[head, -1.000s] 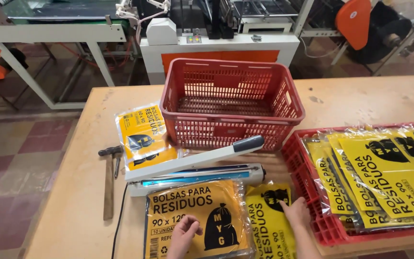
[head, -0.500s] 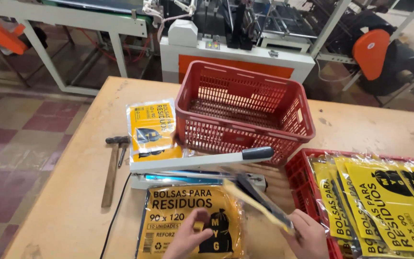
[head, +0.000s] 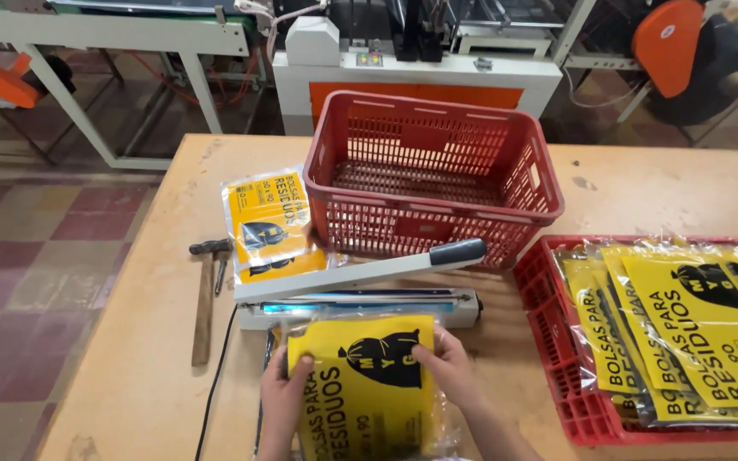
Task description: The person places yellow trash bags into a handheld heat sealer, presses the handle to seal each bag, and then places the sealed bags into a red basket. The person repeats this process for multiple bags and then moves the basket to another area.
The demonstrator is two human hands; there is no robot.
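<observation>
A yellow plastic packet (head: 365, 388) printed with a black bag figure lies on the wooden table (head: 130, 376), its top edge at the mouth of a white impulse sealer (head: 360, 294). My left hand (head: 282, 401) grips the packet's left edge. On the right edge rests my right hand (head: 446, 367), fingers curled over it. The sealer's arm with its dark grey handle (head: 459, 252) is raised.
An empty red mesh basket (head: 433, 175) stands behind the sealer. A red tray (head: 561, 358) at right holds several yellow packets (head: 685, 329). Another yellow packet (head: 271, 226) lies left of the basket, beside a hammer (head: 205, 299). Machines stand beyond the table.
My right hand brought a yellow packet from the right and laid it in front of the sealer. Both hands now hold it at the sealer's mouth. The camera has moved closer.
</observation>
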